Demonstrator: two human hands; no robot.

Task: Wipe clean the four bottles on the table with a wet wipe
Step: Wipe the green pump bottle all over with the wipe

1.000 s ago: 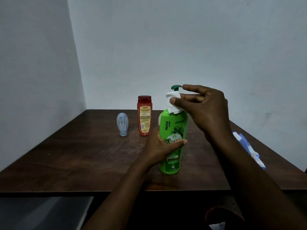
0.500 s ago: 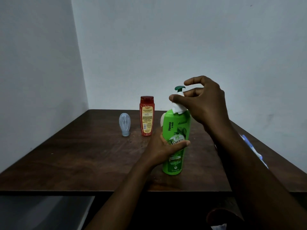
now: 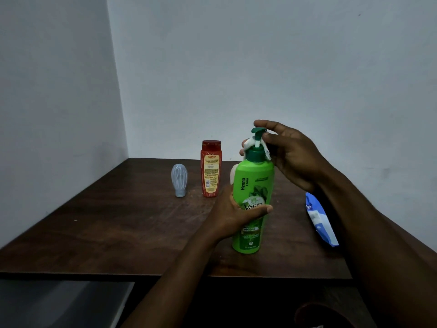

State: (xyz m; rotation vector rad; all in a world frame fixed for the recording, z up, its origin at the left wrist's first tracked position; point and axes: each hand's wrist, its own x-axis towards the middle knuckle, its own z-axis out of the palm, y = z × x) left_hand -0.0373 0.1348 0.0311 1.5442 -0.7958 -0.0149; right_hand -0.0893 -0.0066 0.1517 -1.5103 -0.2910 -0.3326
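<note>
Two hands work on one green shampoo pump bottle (image 3: 254, 183), which stands upright near the front of the dark wooden table (image 3: 118, 221). The left hand (image 3: 233, 214) grips its middle, thumb across the label. The right hand (image 3: 293, 157) curls its fingers round the pump's neck and pinches a white wet wipe (image 3: 248, 143) against it. Three bottles show plainly: the green one, a red bottle (image 3: 210, 169) and a small pale bottle (image 3: 179, 179) behind on the left. A white shape (image 3: 232, 175) peeks from behind the green bottle, mostly hidden. One blue-and-white wipes pack (image 3: 320, 218) lies at the right, partly covered by the right forearm.
</note>
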